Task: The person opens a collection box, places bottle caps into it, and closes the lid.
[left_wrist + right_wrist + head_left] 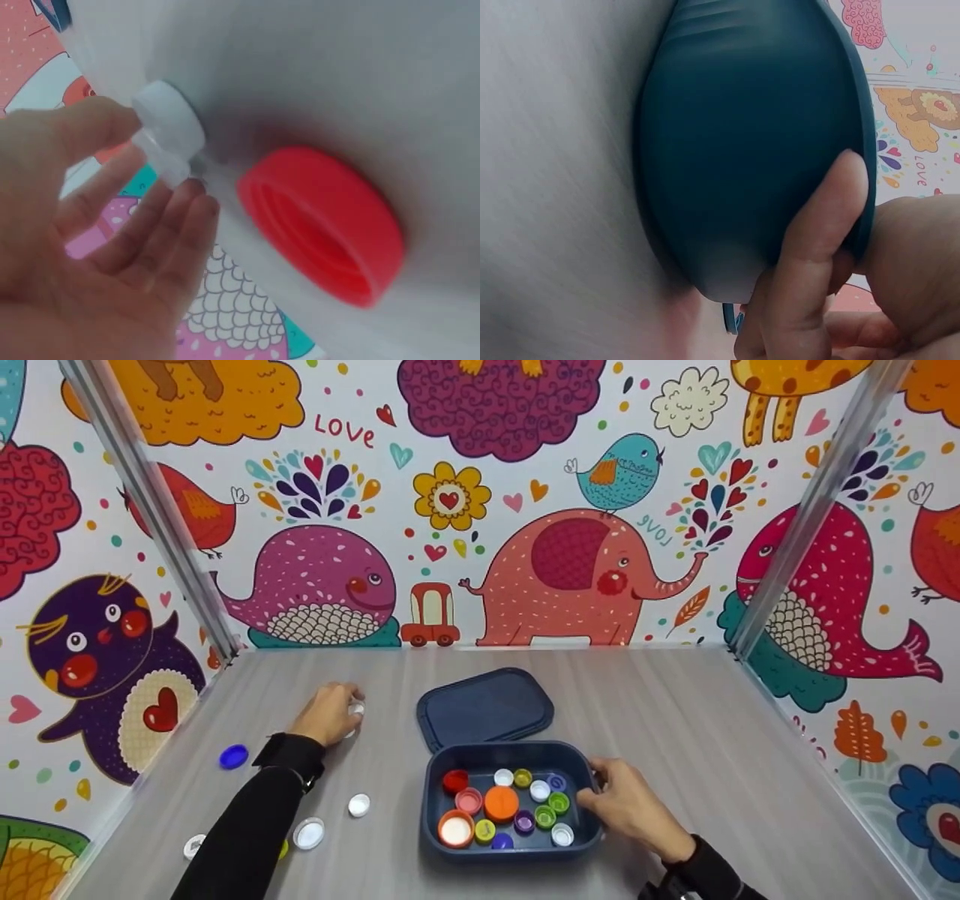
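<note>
Black sleeve (pixel 240 832) is pointing toward the table's (pixel 675 712) far-left corner, half-curled left hand (pixel 328 716) pinching 1 white cap (pixel 171 116); curled right hand (pixel 634 801) is gripping the box's (pixel 517 853) right edge.

— Ahead of you, the white wall (pixel 525 484) shows a coral elephant (pixel 555 607) and a purple whale (pixel 322 562).
— And at your left?
— A purple penguin-like figure (pixel 112 682); metal strips (pixel 156 510) line both corners, and your pale tabletop (pixel 675 720) has faint streaks.
</note>
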